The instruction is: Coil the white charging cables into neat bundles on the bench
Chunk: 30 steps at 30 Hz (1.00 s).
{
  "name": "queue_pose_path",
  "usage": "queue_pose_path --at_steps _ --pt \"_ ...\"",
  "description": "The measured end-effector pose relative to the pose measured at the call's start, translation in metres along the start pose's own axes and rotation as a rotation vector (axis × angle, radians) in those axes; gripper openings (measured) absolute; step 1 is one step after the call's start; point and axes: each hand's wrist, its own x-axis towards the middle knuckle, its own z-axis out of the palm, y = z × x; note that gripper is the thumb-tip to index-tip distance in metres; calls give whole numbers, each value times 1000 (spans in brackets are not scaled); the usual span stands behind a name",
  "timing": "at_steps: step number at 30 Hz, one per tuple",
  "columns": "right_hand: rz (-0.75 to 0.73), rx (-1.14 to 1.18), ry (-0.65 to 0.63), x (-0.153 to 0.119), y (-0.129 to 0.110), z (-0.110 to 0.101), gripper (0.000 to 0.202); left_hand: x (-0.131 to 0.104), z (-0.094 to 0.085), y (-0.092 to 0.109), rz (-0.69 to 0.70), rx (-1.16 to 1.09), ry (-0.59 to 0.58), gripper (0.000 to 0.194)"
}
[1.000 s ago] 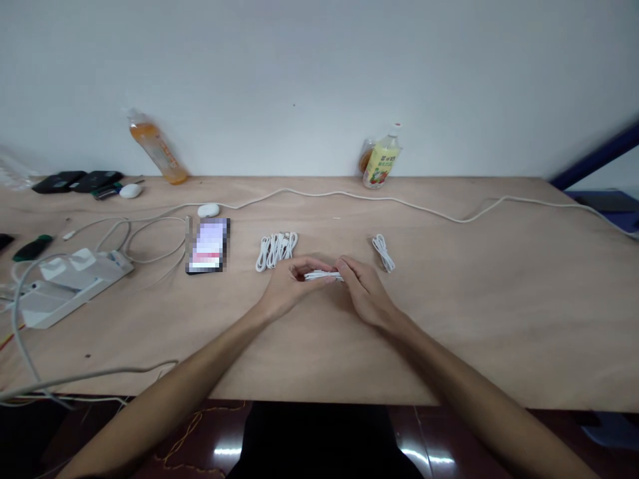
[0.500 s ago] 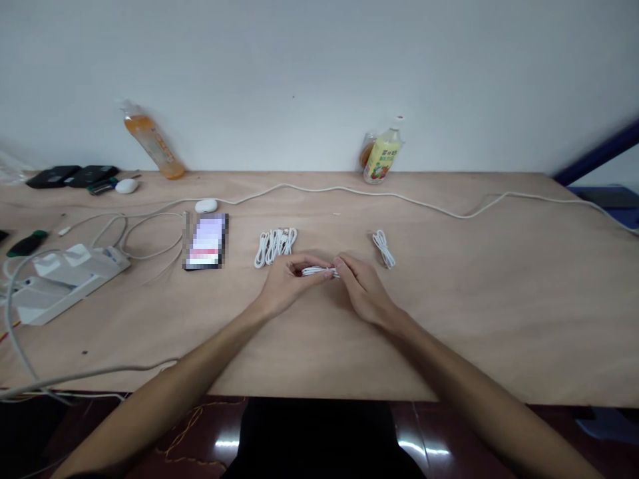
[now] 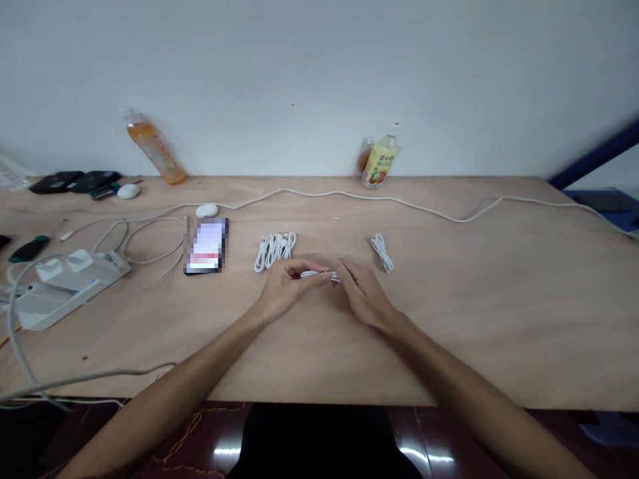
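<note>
Between my two hands is a bundled white cable (image 3: 312,273), held just above the wooden table. My left hand (image 3: 287,285) grips its left part between thumb and fingers. The fingers of my right hand (image 3: 363,291) pinch its right end, and the fingertips of both hands nearly meet there. Part of the cable is hidden by the fingers. Just beyond my left hand lie several coiled white cables (image 3: 275,249) side by side. Another coiled white cable (image 3: 382,253) lies alone beyond my right hand.
A phone (image 3: 206,246) and a white rounded case (image 3: 206,210) lie to the left, near a white power strip (image 3: 74,293). An orange drink bottle (image 3: 156,152) and a yellow drink bottle (image 3: 381,161) lean at the wall. A long white cord (image 3: 339,193) crosses the table.
The whole view has shifted slightly, with the table sitting a little lower in the picture. Both hands keep the same hold on the cable.
</note>
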Motion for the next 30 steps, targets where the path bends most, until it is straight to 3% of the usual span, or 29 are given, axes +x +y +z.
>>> queue_pose_path --at_steps 10,17,23,30 --pt "4 6 34 0 2 1 42 2 1 -4 -25 -57 -1 31" --pt "21 41 38 0 2 1 45 1 0 -4 60 56 -29 24" --pt "64 106 45 1 1 2 45 1 3 -8 126 105 16 39" --pt "107 111 40 1 0 2 45 1 3 -8 165 128 34 31"
